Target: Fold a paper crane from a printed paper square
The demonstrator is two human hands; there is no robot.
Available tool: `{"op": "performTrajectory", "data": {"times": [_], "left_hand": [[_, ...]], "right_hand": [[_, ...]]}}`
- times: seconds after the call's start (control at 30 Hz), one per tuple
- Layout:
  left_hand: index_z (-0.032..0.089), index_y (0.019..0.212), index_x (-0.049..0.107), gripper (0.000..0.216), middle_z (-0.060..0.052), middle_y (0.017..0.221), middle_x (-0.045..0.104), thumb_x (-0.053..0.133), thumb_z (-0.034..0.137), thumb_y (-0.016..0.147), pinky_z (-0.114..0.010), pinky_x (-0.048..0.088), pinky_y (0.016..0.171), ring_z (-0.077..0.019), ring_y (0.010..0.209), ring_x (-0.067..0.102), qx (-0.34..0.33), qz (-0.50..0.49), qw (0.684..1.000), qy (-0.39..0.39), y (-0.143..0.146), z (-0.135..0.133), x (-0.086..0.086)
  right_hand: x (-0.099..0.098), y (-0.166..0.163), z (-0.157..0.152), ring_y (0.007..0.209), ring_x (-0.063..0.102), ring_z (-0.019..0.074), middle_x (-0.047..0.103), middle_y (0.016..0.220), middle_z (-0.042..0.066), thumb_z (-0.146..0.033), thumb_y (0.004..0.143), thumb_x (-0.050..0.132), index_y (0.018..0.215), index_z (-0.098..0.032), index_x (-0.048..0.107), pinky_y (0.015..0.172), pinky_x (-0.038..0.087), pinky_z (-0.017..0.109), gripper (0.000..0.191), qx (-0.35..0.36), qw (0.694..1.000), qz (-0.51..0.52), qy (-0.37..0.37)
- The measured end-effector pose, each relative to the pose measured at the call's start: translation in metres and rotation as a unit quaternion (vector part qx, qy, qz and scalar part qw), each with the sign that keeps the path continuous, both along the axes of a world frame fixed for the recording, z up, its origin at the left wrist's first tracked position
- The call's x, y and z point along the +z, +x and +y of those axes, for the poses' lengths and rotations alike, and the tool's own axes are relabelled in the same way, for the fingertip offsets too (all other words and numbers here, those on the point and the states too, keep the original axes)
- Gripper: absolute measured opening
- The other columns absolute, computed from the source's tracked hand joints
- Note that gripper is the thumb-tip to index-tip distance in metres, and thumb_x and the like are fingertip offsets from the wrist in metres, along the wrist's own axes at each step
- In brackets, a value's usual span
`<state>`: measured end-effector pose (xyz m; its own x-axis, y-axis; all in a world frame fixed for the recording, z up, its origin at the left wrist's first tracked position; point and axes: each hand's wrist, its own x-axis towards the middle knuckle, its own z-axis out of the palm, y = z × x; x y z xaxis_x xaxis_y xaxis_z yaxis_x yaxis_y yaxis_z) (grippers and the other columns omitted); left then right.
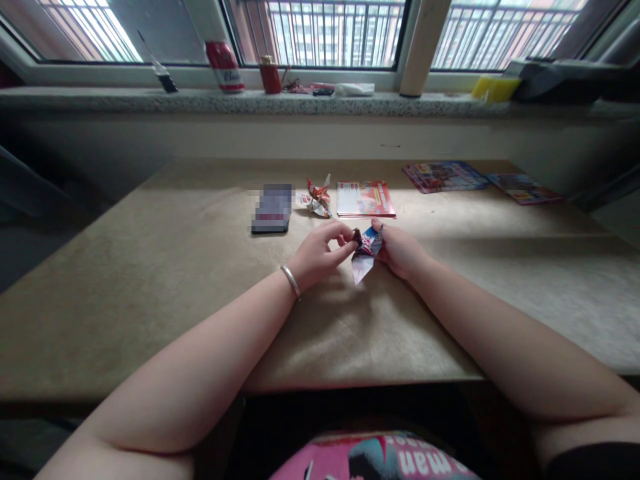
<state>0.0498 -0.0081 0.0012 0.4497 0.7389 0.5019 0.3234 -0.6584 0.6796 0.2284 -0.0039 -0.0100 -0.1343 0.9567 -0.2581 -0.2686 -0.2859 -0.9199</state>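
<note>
Between my hands, a little above the table, is a folded paper figure (367,252) in blue, white and dark printed colours, with pointed flaps like an origami crane. My left hand (327,249), with a silver bangle at the wrist, pinches its dark tip on the left. On the other side my right hand (397,248) grips the blue end, thumb on top and the other fingers partly hidden. Just beyond lies a second folded paper figure (319,197), orange and white, with pointed wings.
Left of the orange figure lies a phone (273,208); to its right is a stack of printed paper (367,199). Colourful leaflets (445,177) lie at the back right of the table (150,280). A can (225,67) and a red container (270,75) stand on the windowsill.
</note>
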Motion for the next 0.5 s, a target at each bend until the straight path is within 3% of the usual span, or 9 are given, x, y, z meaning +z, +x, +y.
{"op": "performTrajectory", "data": {"times": [0.1,0.23,0.37,0.5], "left_hand": [[0.017,0.074,0.057,0.015,-0.001,0.078,0.059,0.059,0.029,0.083,-0.027,0.044,0.072,-0.0143,0.076,0.054,0.049,-0.025,0.998,-0.036,-0.001,0.003,-0.001],[0.017,0.067,0.054,0.015,0.000,0.073,0.053,0.061,0.023,0.079,-0.027,0.043,0.069,-0.0135,0.072,0.051,0.159,-0.022,0.986,-0.033,-0.003,0.007,-0.003],[0.017,0.069,0.060,0.011,-0.003,0.086,0.053,0.065,0.023,0.078,-0.034,0.045,0.084,-0.0180,0.089,0.052,0.214,0.001,0.977,0.012,-0.002,0.004,-0.003],[0.019,0.074,0.066,0.010,-0.006,0.103,0.054,0.069,0.027,0.077,-0.043,0.036,0.102,-0.0225,0.107,0.050,0.207,0.026,0.977,0.046,0.000,-0.004,-0.001]], "right_hand": [[0.000,0.001,0.001,0.053,0.055,0.0109,0.062,0.071,0.001,-0.045,0.090,0.051,0.088,-0.020,0.060,0.049,0.048,0.024,0.027,-0.012,1.000,0.000,0.016],[0.003,0.001,-0.004,0.052,0.050,0.0080,0.057,0.074,-0.001,-0.047,0.085,0.057,0.088,-0.021,0.059,0.044,0.045,0.020,0.026,-0.026,0.998,-0.023,0.049],[0.004,-0.001,-0.011,0.072,0.058,0.0106,0.063,0.095,0.000,-0.049,0.076,0.068,0.092,-0.024,0.061,0.050,0.048,0.019,0.031,-0.001,0.992,-0.060,0.111],[0.001,-0.002,-0.010,0.073,0.061,0.0122,0.067,0.087,-0.002,-0.047,0.067,0.076,0.093,-0.024,0.062,0.055,0.048,0.021,0.037,-0.010,0.991,-0.042,0.126]]}}
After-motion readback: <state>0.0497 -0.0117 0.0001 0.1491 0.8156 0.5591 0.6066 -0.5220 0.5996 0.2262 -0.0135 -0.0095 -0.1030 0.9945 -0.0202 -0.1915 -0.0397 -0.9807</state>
